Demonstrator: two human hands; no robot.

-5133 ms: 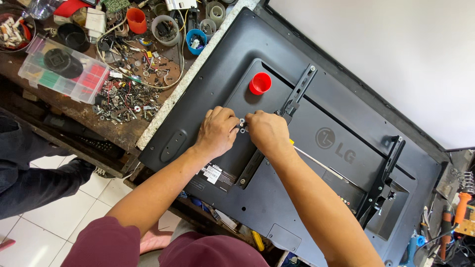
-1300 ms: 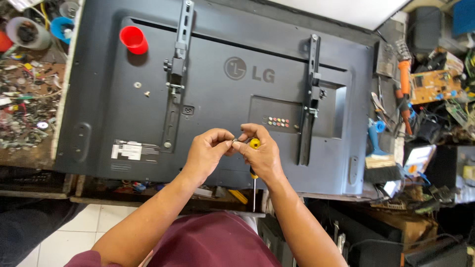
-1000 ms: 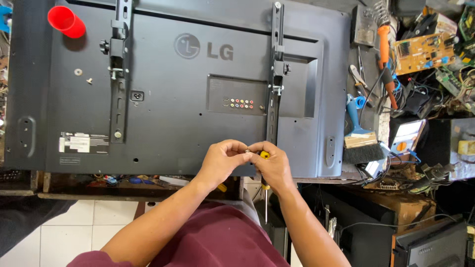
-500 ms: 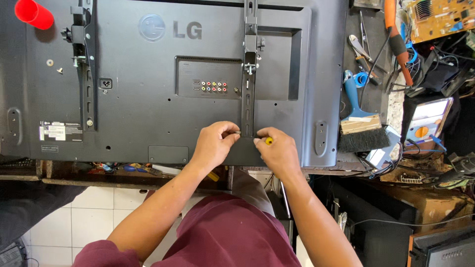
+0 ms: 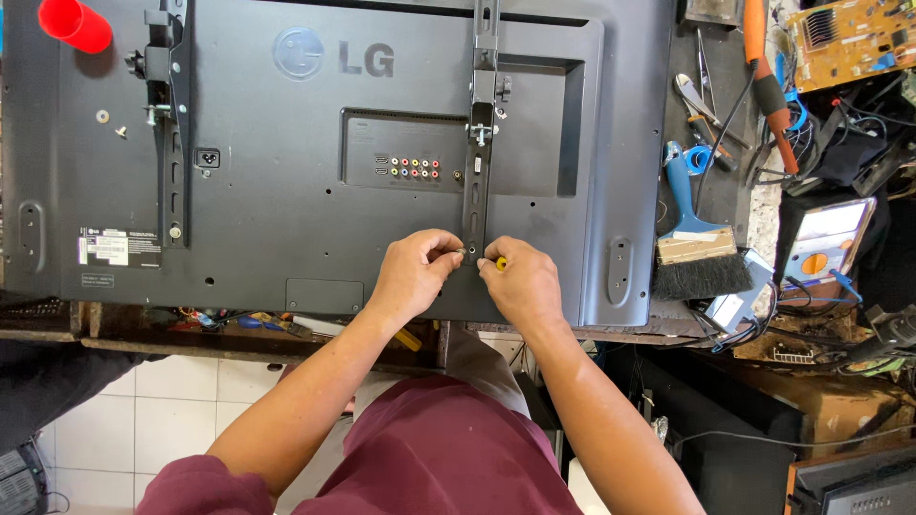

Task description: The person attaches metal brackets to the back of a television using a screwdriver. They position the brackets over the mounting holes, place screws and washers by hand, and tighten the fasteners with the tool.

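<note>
A flat television lies face down, its dark back panel up. Two black mounting brackets run across it, one at the left and one in the middle. My left hand pinches a small metal screw at the lower end of the middle bracket. My right hand sits just right of it, fingers closed round a yellow-handled screwdriver, most of which is hidden by the hand.
A red cup stands on the panel's top left, with a loose washer and screw near it. A blue-handled brush, pliers, a soldering iron and circuit boards crowd the right side. White floor tiles lie below.
The view swung from the left bracket across to the middle one. Both hands, joined over the screw, moved up onto the lower end of the middle bracket.
</note>
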